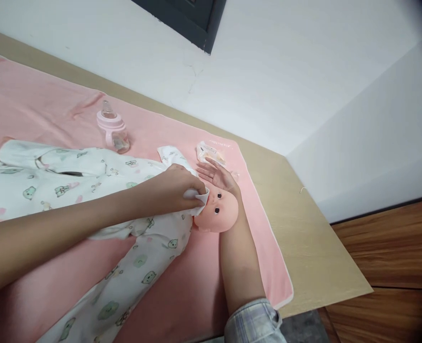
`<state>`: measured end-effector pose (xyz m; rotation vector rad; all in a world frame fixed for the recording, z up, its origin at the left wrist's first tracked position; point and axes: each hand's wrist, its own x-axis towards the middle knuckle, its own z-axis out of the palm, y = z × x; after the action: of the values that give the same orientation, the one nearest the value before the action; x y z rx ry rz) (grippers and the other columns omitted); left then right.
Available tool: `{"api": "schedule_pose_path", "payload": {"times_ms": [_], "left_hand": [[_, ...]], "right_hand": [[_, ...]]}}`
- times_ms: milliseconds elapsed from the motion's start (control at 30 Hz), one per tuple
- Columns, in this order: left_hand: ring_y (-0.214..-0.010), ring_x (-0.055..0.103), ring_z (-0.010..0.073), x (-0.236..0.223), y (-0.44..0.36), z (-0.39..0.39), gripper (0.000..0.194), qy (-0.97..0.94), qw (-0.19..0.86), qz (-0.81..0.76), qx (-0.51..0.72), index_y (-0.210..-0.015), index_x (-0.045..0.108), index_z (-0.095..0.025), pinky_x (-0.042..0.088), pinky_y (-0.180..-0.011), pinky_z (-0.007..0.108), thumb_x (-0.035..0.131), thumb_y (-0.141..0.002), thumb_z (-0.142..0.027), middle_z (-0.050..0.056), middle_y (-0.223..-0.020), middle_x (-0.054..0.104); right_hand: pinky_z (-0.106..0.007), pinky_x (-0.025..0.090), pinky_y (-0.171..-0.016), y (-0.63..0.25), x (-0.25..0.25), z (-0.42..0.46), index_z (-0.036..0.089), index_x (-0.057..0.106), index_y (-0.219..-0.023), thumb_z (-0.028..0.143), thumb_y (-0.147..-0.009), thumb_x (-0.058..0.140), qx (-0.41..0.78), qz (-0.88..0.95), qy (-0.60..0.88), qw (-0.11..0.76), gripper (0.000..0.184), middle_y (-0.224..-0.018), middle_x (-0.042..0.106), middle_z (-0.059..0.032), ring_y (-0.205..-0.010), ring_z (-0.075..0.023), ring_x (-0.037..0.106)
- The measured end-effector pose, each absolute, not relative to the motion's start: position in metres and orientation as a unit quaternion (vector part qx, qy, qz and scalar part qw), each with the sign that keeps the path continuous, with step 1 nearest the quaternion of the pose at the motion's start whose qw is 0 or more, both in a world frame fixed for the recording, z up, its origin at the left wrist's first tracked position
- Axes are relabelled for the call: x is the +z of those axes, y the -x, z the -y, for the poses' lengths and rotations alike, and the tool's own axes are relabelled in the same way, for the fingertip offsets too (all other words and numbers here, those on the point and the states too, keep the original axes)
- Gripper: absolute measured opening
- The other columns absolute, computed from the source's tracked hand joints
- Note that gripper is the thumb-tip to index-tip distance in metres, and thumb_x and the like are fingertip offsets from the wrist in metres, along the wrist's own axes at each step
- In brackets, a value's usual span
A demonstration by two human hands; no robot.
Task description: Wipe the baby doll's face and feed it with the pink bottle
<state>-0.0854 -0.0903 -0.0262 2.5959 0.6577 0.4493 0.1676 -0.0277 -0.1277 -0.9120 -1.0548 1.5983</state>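
A baby doll (221,220) in a white outfit with green animal prints (141,259) lies on its back on a pink blanket (182,295). Its bald head rests against my right forearm. From the left, my left hand (175,190) reaches over the doll's chest. Its fingers pinch a white tissue (201,196) at the doll's mouth, so the lower face is partly hidden. Beyond the head lies my right hand (216,175), palm up with fingers stretched out and nothing in them. Close to those fingertips is a small clear-and-white plastic packet (211,152).
A baby bottle (113,128) with a pink collar and handles lies on the blanket, past the doll's body. Under the blanket is a wooden tabletop (285,214), its right edge angling toward wood-grain panels (385,252). A white wall (268,71) borders the far side.
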Motion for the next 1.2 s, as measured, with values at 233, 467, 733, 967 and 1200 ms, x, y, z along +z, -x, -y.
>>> {"api": "schedule_pose_path", "payload": {"times_ms": [233,467,733,967,1200], "left_hand": [[-0.069,0.053,0.0172,-0.023,0.086,0.09,0.021,-0.942,0.177,-0.25,0.139,-0.064,0.061,-0.02,0.032,-0.093,0.038,0.058,-0.084,-0.014,-0.005,-0.063,0.06],[-0.07,0.055,0.0183,-0.032,0.09,0.084,0.02,-0.943,0.174,-0.218,0.182,-0.07,0.063,-0.02,0.033,-0.09,0.039,0.053,-0.087,-0.02,-0.003,-0.067,0.064],[-0.074,0.058,0.0203,-0.029,0.089,0.084,0.019,-0.941,0.127,-0.268,0.161,-0.071,0.063,-0.019,0.033,-0.093,0.042,0.052,-0.086,-0.021,-0.001,-0.068,0.064],[-0.077,0.055,0.0195,-0.024,0.09,0.092,0.023,-0.941,0.121,-0.252,0.192,-0.08,0.066,-0.018,0.028,-0.096,0.044,0.048,-0.094,-0.018,0.0,-0.072,0.066],[-0.082,0.059,0.0207,-0.029,0.087,0.086,0.026,-0.94,0.121,-0.24,0.209,-0.078,0.068,-0.019,0.026,-0.094,0.044,0.049,-0.095,-0.02,0.001,-0.083,0.074]], "right_hand": [[-0.049,0.04,-0.124,-0.171,-0.132,0.023,0.028,0.062,-0.129,0.049,-0.085,0.07,0.662,0.433,0.373,0.485,0.05,-0.135,0.069,-0.0047,-0.125,-0.0254,0.066],[-0.05,0.039,-0.125,-0.168,-0.128,0.026,0.029,0.063,-0.128,0.049,-0.087,0.068,0.656,0.435,0.382,0.485,0.046,-0.135,0.069,-0.0045,-0.124,-0.0247,0.067],[-0.052,0.037,-0.126,-0.165,-0.121,0.029,0.031,0.06,-0.132,0.049,-0.086,0.069,0.654,0.426,0.401,0.48,0.05,-0.137,0.069,-0.003,-0.128,-0.0261,0.064],[-0.057,0.039,-0.124,-0.163,-0.121,0.031,0.032,0.063,-0.126,0.048,-0.089,0.067,0.661,0.401,0.408,0.486,0.04,-0.132,0.071,-0.0029,-0.132,-0.0275,0.062],[-0.06,0.044,-0.12,-0.161,-0.12,0.031,0.036,0.055,-0.136,0.048,-0.089,0.068,0.656,0.388,0.421,0.491,0.05,-0.137,0.068,-0.0018,-0.132,-0.0278,0.062]]}}
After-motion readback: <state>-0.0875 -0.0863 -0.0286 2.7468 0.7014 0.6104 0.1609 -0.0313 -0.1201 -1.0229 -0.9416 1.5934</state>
